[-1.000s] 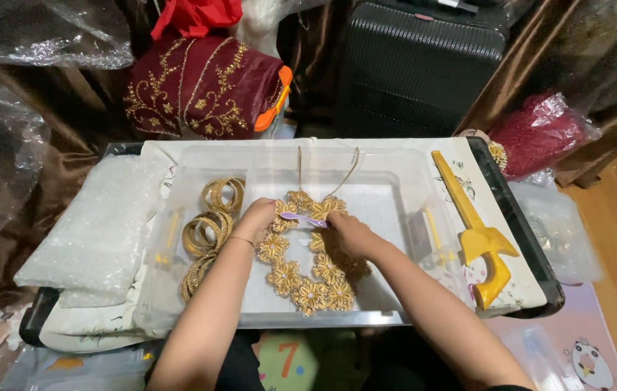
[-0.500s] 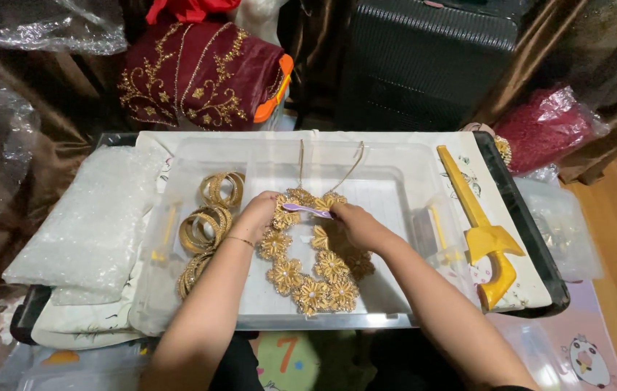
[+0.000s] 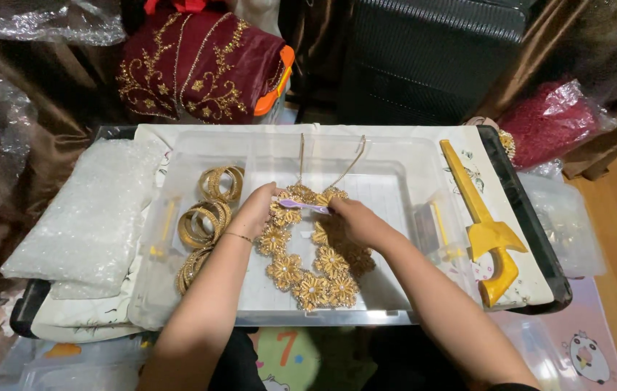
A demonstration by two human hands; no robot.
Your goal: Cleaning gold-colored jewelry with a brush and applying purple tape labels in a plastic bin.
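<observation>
A gold necklace of flower-shaped pieces [image 3: 307, 269] lies in a clear plastic tray [image 3: 395, 190], its two cords running up toward the tray's far side. My left hand [image 3: 253, 211] rests on the necklace's upper left flowers, fingers curled on them. My right hand [image 3: 355, 221] grips a small pale purple stick-like tool [image 3: 301, 206], whose tip points left across the top flowers toward my left hand. Both forearms reach in from the bottom of the view.
Several gold bangles [image 3: 206, 217] sit in the tray's left part. A yellow plastic tool [image 3: 484, 232] lies right of the tray, a bag of white beads [image 3: 91, 210] to the left. A maroon embroidered bundle [image 3: 192, 61] and a dark suitcase [image 3: 431, 51] stand behind.
The hands stay on the necklace's top; the purple tool shifts only slightly. The view has tipped a little, nothing else moved.
</observation>
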